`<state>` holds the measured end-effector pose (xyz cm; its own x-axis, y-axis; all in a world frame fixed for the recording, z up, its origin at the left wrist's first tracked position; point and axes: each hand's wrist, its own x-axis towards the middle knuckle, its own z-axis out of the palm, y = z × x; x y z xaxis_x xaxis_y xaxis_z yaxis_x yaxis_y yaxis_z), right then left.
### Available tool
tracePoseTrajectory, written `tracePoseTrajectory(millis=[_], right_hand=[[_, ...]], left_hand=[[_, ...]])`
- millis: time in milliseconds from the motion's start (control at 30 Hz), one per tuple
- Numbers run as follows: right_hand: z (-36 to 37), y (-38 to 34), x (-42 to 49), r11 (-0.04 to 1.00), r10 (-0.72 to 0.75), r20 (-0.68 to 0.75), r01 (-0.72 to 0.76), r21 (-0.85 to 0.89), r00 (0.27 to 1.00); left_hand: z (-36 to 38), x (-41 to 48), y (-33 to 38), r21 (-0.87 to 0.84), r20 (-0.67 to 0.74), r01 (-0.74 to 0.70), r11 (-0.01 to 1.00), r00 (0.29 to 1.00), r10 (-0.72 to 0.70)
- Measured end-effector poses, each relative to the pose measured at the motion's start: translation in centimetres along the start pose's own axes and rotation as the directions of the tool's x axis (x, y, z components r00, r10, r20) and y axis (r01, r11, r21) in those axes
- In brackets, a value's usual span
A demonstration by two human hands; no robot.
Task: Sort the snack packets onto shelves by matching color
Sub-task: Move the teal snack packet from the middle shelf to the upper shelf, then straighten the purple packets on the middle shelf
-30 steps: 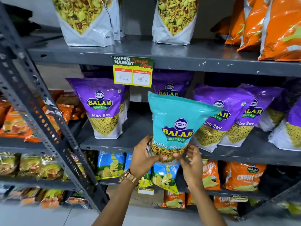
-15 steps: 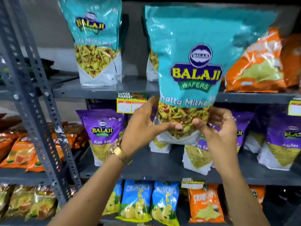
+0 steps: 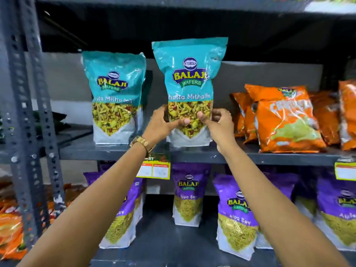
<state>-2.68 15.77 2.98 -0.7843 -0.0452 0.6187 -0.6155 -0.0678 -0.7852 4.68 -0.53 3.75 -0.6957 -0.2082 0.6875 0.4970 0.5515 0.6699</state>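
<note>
A teal Balaji Khatta Mitha packet [image 3: 189, 79] stands upright on the grey upper shelf [image 3: 250, 156], its base on the shelf near the front edge. My left hand [image 3: 162, 125] grips its lower left side and my right hand [image 3: 216, 124] grips its lower right, thumbs on the clear window. A second teal packet [image 3: 114, 95] stands just to its left on the same shelf. Orange packets [image 3: 285, 120] lie to the right on that shelf.
Purple Aloo Sev packets [image 3: 236, 214] fill the shelf below. A yellow price tag [image 3: 156, 169] hangs from the upper shelf's edge. A perforated grey upright [image 3: 21, 112] stands at the left, with orange packets [image 3: 11, 224] on the neighbouring rack.
Both hands have lifted the teal packet from in front of the purple shelf up to the upper shelf and away from me, setting it beside the other teal packet.
</note>
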Motion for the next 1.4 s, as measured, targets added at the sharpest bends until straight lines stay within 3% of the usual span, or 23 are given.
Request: tracePoseTrajectory(millis=[100,333,733,800,900,1000,1100,1167,1267,1333,1400], right_hand=[[0.8,2.0,0.6,0.997,0.058,0.001,-0.058,-0.053,0.998],[2.2,4.8,2.1,0.998,0.033,-0.043,-0.035,-0.047,0.999],[2.0,5.6,2.2,1.000,0.000,-0.011,-0.001,-0.018,1.000],[1.8,5.2,1.3,0.996,-0.034,-0.024,0.032,-0.088,0.999],[1.3,4.4,-1.6,0.969,-0.233,-0.113,0.222,-0.108,0.966],[0.6,4.8,-5.3,0.911,-0.413,-0.254,0.394,-0.124,0.875],[-0.7,6.6,-8.9,0.880,-0.473,-0.316,0.423,-0.217,0.822],[-2.0,8.1,-11.1,0.887,-0.457,-0.333,0.393,-0.243,0.825],[-4.7,11.9,-14.3,0.935,-0.336,-0.406,0.251,-0.250,0.850],[-6.6,15.7,-16.5,0.969,-0.192,-0.476,0.089,-0.232,0.858],[-8.5,19.6,-18.9,0.974,-0.017,-0.469,-0.091,-0.206,0.883]], left_hand=[[0.3,0.8,-1.4,0.067,0.029,0.045,0.997,0.998,-0.047],[1.1,2.7,-3.7,0.072,0.073,0.115,0.991,0.990,-0.120],[1.6,2.0,-4.0,0.095,-0.072,0.150,0.984,0.987,-0.144],[1.7,1.4,-3.4,0.199,-0.167,0.095,0.975,0.984,-0.061],[1.9,-0.3,-2.7,0.317,-0.287,-0.112,0.942,0.935,0.207],[3.1,-3.0,-2.4,0.519,-0.331,-0.281,0.807,0.804,0.493],[5.2,-6.7,-2.5,0.596,-0.355,-0.338,0.728,0.703,0.617],[6.8,-9.3,-3.6,0.554,-0.335,-0.359,0.751,0.729,0.597],[10.1,-13.9,-6.9,0.393,-0.259,-0.362,0.845,0.839,0.479],[13.1,-16.6,-9.6,0.224,-0.175,-0.242,0.944,0.943,0.284],[16.7,-18.8,-12.7,0.084,-0.059,0.010,0.996,0.998,-0.005]])
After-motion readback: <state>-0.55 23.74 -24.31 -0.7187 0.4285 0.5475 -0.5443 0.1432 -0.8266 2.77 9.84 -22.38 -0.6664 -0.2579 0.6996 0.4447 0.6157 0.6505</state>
